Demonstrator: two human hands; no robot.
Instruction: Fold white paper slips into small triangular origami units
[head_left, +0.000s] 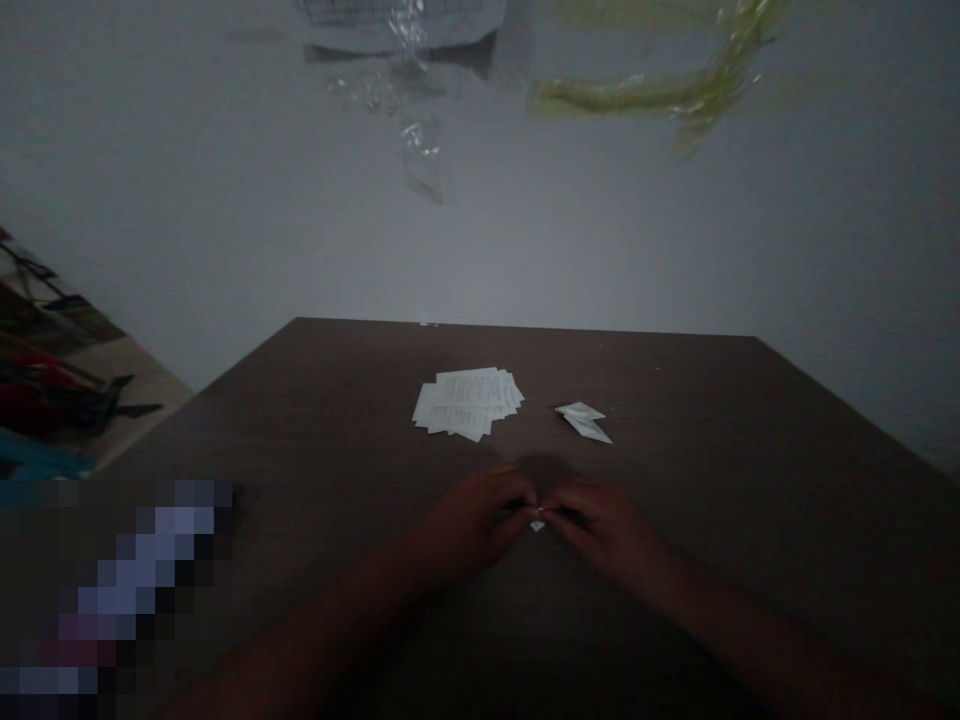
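My left hand (pixel 487 515) and my right hand (pixel 596 515) meet over the near middle of the table. Between their fingertips they pinch a small folded piece of white paper (pixel 537 525); only its pointed lower tip and a sliver above show, the rest hidden by my fingers. Beyond my left hand lies a loose, overlapping pile of printed paper sheets (pixel 469 403). A folded paper piece (pixel 585 421) with pointed ends rests past my right hand, apart from the pile.
The dark brown table (pixel 750 430) has its far edge against a grey wall (pixel 480 250) with clear and yellow tape on it. A pixelated patch (pixel 135 580) covers something at the left. Red and teal items lie beyond the table's left side.
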